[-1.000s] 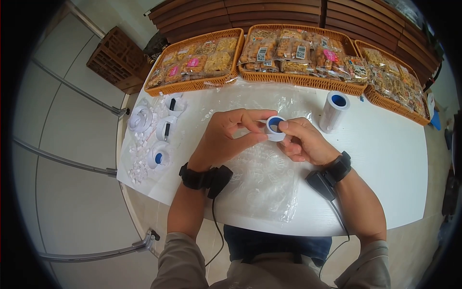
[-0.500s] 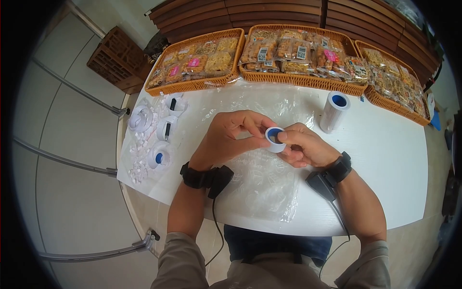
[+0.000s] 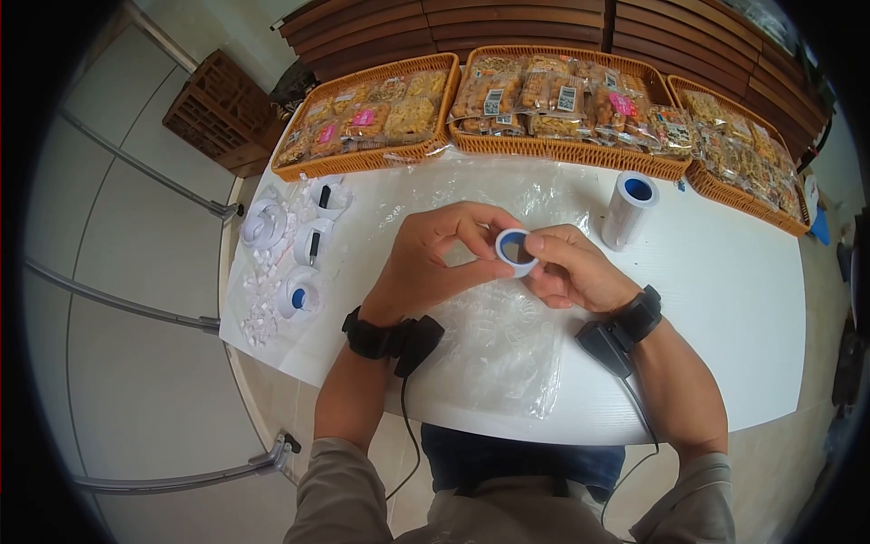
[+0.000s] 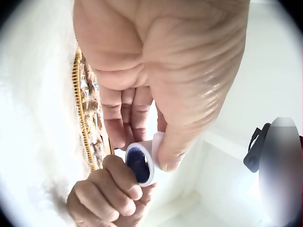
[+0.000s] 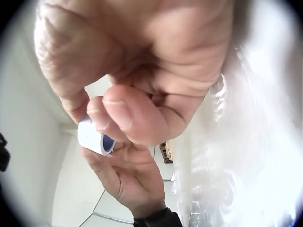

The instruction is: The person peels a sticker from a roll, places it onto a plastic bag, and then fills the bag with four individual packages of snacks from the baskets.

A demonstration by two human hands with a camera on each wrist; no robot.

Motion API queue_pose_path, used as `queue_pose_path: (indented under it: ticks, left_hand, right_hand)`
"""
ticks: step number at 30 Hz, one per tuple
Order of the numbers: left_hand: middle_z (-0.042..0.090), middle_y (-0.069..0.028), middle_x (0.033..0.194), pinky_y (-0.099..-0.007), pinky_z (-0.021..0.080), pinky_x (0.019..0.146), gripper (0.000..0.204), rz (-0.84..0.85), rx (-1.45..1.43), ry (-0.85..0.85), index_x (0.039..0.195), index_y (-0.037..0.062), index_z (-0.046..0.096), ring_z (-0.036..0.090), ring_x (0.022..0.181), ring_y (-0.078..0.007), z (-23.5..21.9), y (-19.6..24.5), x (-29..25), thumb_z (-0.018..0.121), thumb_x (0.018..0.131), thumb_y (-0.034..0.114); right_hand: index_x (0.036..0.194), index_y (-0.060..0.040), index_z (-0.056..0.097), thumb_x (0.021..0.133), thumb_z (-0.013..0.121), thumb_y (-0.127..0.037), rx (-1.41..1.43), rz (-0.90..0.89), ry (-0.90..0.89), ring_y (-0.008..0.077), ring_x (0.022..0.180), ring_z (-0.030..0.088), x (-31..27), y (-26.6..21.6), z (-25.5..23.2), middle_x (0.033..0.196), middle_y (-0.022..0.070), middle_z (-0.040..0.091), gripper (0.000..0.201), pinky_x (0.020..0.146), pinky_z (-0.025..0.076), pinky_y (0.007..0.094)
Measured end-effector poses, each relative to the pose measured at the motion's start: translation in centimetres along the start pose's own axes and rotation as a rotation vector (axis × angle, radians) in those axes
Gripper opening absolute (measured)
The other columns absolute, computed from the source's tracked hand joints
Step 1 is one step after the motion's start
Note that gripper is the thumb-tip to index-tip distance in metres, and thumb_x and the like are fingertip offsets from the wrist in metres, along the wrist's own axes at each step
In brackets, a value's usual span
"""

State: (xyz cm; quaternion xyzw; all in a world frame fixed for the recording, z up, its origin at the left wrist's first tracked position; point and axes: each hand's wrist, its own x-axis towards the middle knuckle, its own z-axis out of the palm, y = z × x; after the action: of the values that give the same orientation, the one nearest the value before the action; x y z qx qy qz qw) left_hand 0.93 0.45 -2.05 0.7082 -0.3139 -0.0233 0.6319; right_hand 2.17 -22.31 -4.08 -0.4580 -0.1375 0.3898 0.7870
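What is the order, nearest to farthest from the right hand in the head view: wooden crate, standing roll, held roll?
1. Held roll: touching the right hand.
2. Standing roll: forward and right.
3. Wooden crate: far left.

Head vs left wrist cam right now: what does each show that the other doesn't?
Only head: the upright roll on the table, the plastic sheet, the wooden box.
Only left wrist: a black device near the edge of the picture.
Both: left hand and right hand gripping the small blue-cored roll, plus basket rim.
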Motion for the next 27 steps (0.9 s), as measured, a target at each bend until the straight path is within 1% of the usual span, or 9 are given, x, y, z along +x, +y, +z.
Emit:
queue_pose_path:
  ticks: [2,5,11,14,17,20,23,26,27]
  left_hand:
    - [0.064,-0.0177,0.120,-0.0357,0.054,0.095,0.027,0.079,0.066,0.054,0.083,0.0051,0.062,0.065,0.109,-0.0229,0.09,-0.14,0.20,0.079,0.073,-0.013]
    - [0.064,-0.0152,0.119,-0.0348,0.054,0.094,0.027,0.088,0.209,0.071,0.082,0.0065,0.063,0.066,0.108,-0.0217,-0.12,-0.42,0.16,0.081,0.072,-0.011]
    - [0.064,-0.0154,0.120,-0.0345,0.054,0.093,0.027,0.057,0.210,0.018,0.082,0.0064,0.063,0.065,0.110,-0.0217,-0.36,-0.15,0.21,0.081,0.072,-0.011]
    - [0.064,-0.0181,0.123,-0.0358,0.053,0.095,0.024,0.015,0.156,-0.012,0.084,0.0053,0.063,0.064,0.114,-0.0239,-0.59,-0.20,0.18,0.078,0.075,-0.012]
    - [0.064,-0.0214,0.125,-0.0378,0.051,0.098,0.022,-0.064,0.046,-0.016,0.084,0.0041,0.063,0.063,0.117,-0.0265,-0.15,0.11,0.06,0.075,0.077,-0.013]
    - [0.065,-0.0237,0.126,-0.0394,0.050,0.101,0.022,-0.118,-0.002,-0.012,0.084,0.0033,0.062,0.063,0.117,-0.0277,-0.10,0.48,-0.05,0.074,0.077,-0.013]
    - [0.066,-0.0233,0.123,-0.0386,0.051,0.100,0.023,-0.075,-0.002,-0.030,0.084,0.0033,0.061,0.064,0.116,-0.0267,-0.22,0.27,-0.01,0.075,0.076,-0.014]
    - [0.066,-0.0228,0.120,-0.0379,0.051,0.100,0.026,-0.066,-0.070,-0.041,0.086,0.0032,0.060,0.064,0.115,-0.0257,-0.25,0.28,0.04,0.076,0.075,-0.014]
    - [0.067,-0.0215,0.120,-0.0378,0.052,0.100,0.028,-0.105,-0.097,-0.027,0.090,0.0023,0.061,0.064,0.115,-0.0254,-0.22,0.45,0.07,0.077,0.074,-0.014]
  right_hand:
    - [0.082,-0.0025,0.064,0.101,0.059,-0.037,0.031,-0.022,0.081,0.0055,0.046,0.042,0.01,-0.34,0.85,0.059,-0.0007,0.050,0.040,0.039,0.032,0.0207]
    - [0.090,0.0001,0.066,0.101,0.059,-0.038,-0.040,-0.050,0.014,0.0046,0.049,0.046,0.18,0.13,0.26,0.064,0.0004,0.054,0.040,0.039,0.035,0.0196]
    - [0.091,0.0015,0.067,0.100,0.060,-0.038,-0.127,-0.032,-0.008,0.0047,0.045,0.043,0.30,0.07,0.34,0.060,-0.0003,0.052,0.041,0.038,0.032,0.0203]
    - [0.089,0.0010,0.068,0.099,0.061,-0.039,-0.122,-0.032,0.019,0.0050,0.043,0.041,0.28,0.20,0.25,0.057,-0.0006,0.050,0.042,0.038,0.030,0.0206]
    - [0.088,0.0012,0.068,0.098,0.063,-0.039,-0.115,-0.022,0.020,0.0053,0.042,0.041,0.27,0.23,0.17,0.057,-0.0004,0.050,0.042,0.037,0.030,0.0214]
    - [0.086,0.0012,0.068,0.097,0.064,-0.038,-0.115,-0.003,0.029,0.0054,0.042,0.041,0.18,0.32,0.15,0.055,-0.0004,0.050,0.040,0.037,0.030,0.0218]
    - [0.084,0.0008,0.068,0.096,0.065,-0.036,-0.111,0.007,0.019,0.0053,0.042,0.041,0.10,0.20,0.27,0.055,-0.0004,0.049,0.039,0.037,0.030,0.0219]
    - [0.083,0.0003,0.067,0.096,0.065,-0.035,-0.130,0.036,0.019,0.0051,0.042,0.041,0.00,-0.02,0.43,0.054,-0.0006,0.049,0.038,0.037,0.030,0.0218]
    - [0.082,0.0002,0.067,0.096,0.065,-0.035,-0.141,0.039,0.007,0.0051,0.042,0.041,-0.06,-0.12,0.42,0.054,-0.0007,0.049,0.037,0.037,0.030,0.0217]
